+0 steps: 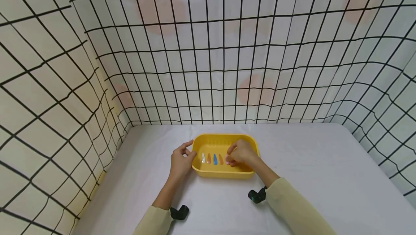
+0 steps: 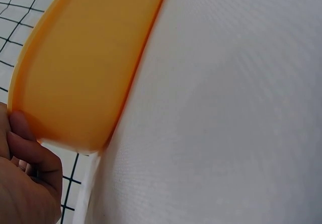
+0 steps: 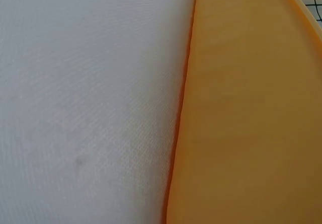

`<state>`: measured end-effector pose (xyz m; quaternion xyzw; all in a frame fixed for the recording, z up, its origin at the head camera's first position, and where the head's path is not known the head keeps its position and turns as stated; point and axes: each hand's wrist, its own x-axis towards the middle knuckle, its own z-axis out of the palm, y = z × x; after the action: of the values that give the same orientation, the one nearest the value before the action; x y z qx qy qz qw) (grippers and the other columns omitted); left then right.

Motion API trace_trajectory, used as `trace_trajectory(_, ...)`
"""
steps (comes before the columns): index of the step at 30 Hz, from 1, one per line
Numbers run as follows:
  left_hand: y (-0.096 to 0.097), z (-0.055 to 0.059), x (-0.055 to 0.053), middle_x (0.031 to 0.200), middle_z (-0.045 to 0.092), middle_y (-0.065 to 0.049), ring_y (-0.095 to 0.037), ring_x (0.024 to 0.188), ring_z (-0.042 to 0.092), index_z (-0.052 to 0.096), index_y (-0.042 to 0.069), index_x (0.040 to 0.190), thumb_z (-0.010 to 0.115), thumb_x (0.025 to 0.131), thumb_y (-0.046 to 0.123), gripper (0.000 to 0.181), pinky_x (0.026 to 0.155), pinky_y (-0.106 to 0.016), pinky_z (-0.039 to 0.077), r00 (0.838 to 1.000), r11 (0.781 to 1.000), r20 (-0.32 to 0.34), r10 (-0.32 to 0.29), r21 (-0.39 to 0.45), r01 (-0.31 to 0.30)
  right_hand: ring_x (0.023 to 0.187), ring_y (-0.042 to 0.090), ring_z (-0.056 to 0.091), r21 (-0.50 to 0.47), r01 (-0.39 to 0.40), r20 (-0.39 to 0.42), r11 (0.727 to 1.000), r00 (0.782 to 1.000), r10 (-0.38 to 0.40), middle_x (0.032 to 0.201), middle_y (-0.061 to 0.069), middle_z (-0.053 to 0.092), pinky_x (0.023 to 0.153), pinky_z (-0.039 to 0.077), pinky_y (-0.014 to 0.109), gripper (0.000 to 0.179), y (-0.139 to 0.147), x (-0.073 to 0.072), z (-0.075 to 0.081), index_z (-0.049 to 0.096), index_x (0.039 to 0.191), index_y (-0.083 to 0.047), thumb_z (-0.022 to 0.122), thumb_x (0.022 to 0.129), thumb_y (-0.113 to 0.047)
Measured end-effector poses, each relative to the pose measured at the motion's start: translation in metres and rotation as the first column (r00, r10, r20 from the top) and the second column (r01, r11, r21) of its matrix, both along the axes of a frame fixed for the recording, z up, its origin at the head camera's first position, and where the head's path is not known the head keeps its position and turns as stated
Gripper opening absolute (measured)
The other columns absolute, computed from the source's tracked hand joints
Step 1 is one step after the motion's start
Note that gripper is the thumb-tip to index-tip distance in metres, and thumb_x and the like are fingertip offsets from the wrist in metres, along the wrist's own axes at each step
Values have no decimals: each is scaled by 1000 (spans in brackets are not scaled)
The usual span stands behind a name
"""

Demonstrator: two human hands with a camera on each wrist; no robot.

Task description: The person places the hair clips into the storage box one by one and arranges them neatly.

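Observation:
In the head view a yellow plastic tray (image 1: 224, 174) stands on the table. Snap hair clips lie in a row across its floor: a white clip (image 1: 203, 158), an orange clip (image 1: 209, 158), a blue clip (image 1: 215, 159) and a second orange clip (image 1: 221, 159). At the row's right end is a pink hair clip (image 1: 227, 158), partly hidden by my right hand (image 1: 242, 152), whose fingertips pinch it inside the tray. My left hand (image 1: 181, 161) grips the tray's left rim between thumb and fingers. The right wrist view shows only the tray's outer wall (image 3: 241, 108) and cloth.
A white cloth covers the table (image 1: 312, 170). Behind and beside it rises a black wire grid (image 1: 224, 70) against pale sheeting. Dark wrist cameras sit at both sleeves, the left camera (image 1: 180, 212) and the right camera (image 1: 257, 195), close to the tray's front side.

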<state>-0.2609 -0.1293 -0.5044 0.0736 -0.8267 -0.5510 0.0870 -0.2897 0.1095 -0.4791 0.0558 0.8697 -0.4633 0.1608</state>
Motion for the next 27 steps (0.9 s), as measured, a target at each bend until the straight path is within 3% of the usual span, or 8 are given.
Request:
trace_trajectory(8,0,0,-1,73,54,-1,-12,55,44,70,19,134,69,86,11,48,45,-19,39,1000,1000,-13,-9,18,9,57,18,71,-8,34,-18,999,999,-35,80,13,71,57,59,26,22,0,0,0,70,93,1,86,78,-1)
trace_trajectory(13,-1,1,0,72,54,0,-12,54,44,70,18,133,68,86,11,48,45,-19,38,1000,999,-19,-18,30,19,59,19,71,-24,14,-34,1000,999,-15,78,12,72,57,60,27,23,3,2,3,70,95,1,85,79,-4)
trace_trajectory(21,-2,0,0,72,55,-1,-11,53,44,70,19,134,69,86,11,48,46,-19,39,1000,1000,-20,-10,11,11,74,22,74,-83,-96,-201,992,976,78,87,8,74,70,63,33,20,23,9,12,71,101,-2,79,88,-14)
trace_trajectory(27,-6,-2,1,72,55,-1,-11,53,44,70,19,133,68,86,11,48,46,-19,38,1000,1000,-9,2,-4,-2,88,32,76,-163,-159,-307,974,946,103,103,20,75,83,63,43,26,48,20,20,71,112,0,74,94,-18)
